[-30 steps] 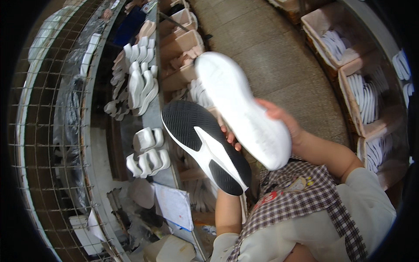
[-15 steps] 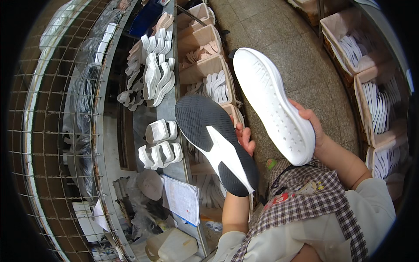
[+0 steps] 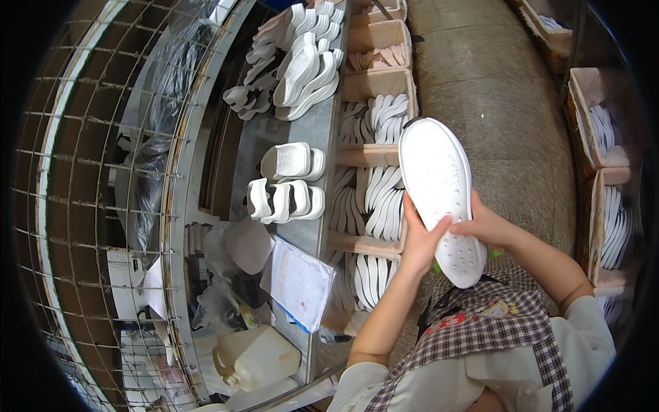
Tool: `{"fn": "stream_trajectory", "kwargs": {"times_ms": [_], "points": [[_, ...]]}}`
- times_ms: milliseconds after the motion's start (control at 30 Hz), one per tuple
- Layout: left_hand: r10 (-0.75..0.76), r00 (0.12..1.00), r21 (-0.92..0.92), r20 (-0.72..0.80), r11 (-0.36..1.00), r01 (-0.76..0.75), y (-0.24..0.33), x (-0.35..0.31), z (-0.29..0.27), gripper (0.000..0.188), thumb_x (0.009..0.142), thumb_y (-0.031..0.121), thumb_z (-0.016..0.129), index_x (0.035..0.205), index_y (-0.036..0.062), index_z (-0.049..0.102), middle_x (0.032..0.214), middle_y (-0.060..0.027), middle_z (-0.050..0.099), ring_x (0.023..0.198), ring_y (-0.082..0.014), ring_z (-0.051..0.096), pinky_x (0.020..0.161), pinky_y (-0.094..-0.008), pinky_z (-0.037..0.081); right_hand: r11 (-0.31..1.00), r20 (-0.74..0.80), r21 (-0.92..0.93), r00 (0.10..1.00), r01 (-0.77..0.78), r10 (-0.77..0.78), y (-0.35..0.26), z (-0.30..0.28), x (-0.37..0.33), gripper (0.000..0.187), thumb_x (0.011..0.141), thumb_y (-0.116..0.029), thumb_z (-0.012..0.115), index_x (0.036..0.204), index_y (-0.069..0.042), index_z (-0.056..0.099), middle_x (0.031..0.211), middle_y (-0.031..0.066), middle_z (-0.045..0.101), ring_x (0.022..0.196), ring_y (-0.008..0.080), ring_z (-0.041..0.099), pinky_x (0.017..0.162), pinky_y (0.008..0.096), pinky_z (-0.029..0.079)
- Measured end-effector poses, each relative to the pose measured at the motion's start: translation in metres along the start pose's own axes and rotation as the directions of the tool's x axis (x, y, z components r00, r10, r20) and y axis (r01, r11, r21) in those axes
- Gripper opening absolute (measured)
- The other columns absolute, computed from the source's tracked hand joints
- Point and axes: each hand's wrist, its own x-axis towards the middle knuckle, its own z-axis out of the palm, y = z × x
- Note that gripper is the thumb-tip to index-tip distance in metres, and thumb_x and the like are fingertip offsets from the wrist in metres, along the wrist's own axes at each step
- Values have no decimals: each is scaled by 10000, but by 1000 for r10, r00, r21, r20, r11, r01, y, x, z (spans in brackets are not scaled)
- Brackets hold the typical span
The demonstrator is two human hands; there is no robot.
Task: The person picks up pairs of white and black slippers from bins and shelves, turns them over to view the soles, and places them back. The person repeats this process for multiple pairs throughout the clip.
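Note:
A white shoe sole (image 3: pixel 439 165), its dimpled upper side toward me, is held out in front of my apron. My left hand (image 3: pixel 417 237) grips its left edge, with the thumb pressed on the top face. From the right edge my right hand (image 3: pixel 487 223) holds it, thumb also on the dimpled face and fingers hidden beneath. A dark rim shows at the far toe end. Whether a second sole lies under this one I cannot tell.
On the metal shelf (image 3: pixel 254 137) at left stand stacks of white soles (image 3: pixel 309 75) and smaller groups of soles (image 3: pixel 288 200). A paper sheet (image 3: pixel 301 283) and a plastic jug (image 3: pixel 257 357) lie nearer. Cloth-lined baskets (image 3: pixel 376 244) of soles line the aisle, with more baskets (image 3: pixel 596 165) at right.
My hands were apart, each with a sole, the left one showing its black-and-white underside. Now they have come together on one visible white sole; the black underside is out of sight. The view has shifted.

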Motion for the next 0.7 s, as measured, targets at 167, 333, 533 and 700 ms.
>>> {"fn": "stream_trajectory", "kwargs": {"times_ms": [167, 333, 533, 700], "points": [[355, 741, -25, -570, 894, -447, 50, -3, -142, 352, 903, 267, 573, 1164, 84, 422, 1125, -31, 495, 1050, -149, 467, 845, -318, 394, 871, 167, 474, 984, -132, 58, 10, -4, 24, 871, 646, -265, 684, 1360, 58, 306, 1199, 226, 544, 1038, 292, 606, 871, 376, 519], [-33, 540, -283, -841, 877, -387, 118, 12, -288, 1034, 759, 575, 666, 1435, 36, 99, 1326, -166, 301, 1202, -274, 377, 1094, -421, 237, 676, 268, 713, 963, -187, -17, 18, -3, 36, 742, 664, -226, 606, 1315, 64, 399, 1155, 247, 583, 973, 322, 639, 864, 395, 531], [-143, 871, -490, -469, 863, -123, 150, 45, -341, 810, 819, 571, 573, 1389, 66, 297, 1408, -125, 337, 1245, -282, 403, 1037, -422, 364, 555, 223, 828, 955, -80, -195, 21, 24, 51, 774, 655, -229, 615, 1341, 41, 378, 1242, 252, 526, 1083, 343, 577, 938, 423, 478], [-269, 919, -504, -288, 859, 93, 159, 56, -346, 558, 851, 484, 575, 1251, 100, 512, 1290, -78, 509, 1166, -270, 506, 954, -446, 461, 512, 185, 857, 962, -58, -200, 31, 38, 64, 792, 652, -264, 630, 1351, 14, 378, 1235, 250, 524, 1108, 353, 553, 953, 419, 467]]}}
